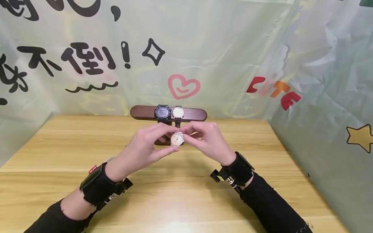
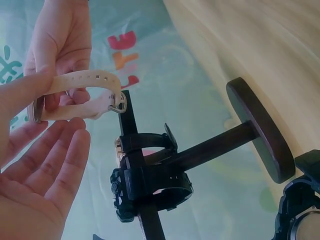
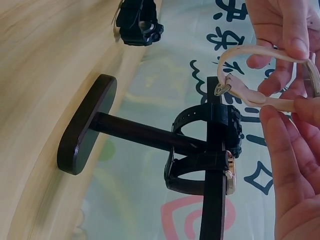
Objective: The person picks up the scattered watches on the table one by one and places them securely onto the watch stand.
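A pale-strapped wristwatch (image 1: pixel 176 139) with a light round dial is held up between both hands, dial towards the head camera. The left hand (image 1: pixel 147 142) pinches it with the thumb at the lower edge and a finger at the upper edge. From the other side, the right hand (image 1: pixel 207 140) grips it with thumb and fingertips near the case. In the left wrist view the pale strap (image 2: pixel 90 79) forms a loop, joined at a metal buckle (image 2: pixel 118 103). Just beyond the hands stands a dark wooden watch stand (image 1: pixel 195 114), its post partly hidden by them.
A black digital watch (image 1: pixel 162 112) and a rose-gold-rimmed watch (image 1: pixel 178 112) with a dark strap hang side by side on the stand's bar. Another black-strapped watch (image 3: pixel 137 22) is on the wooden table (image 1: pixel 175 194). Printed cloth (image 1: pixel 227 58) hangs behind the table.
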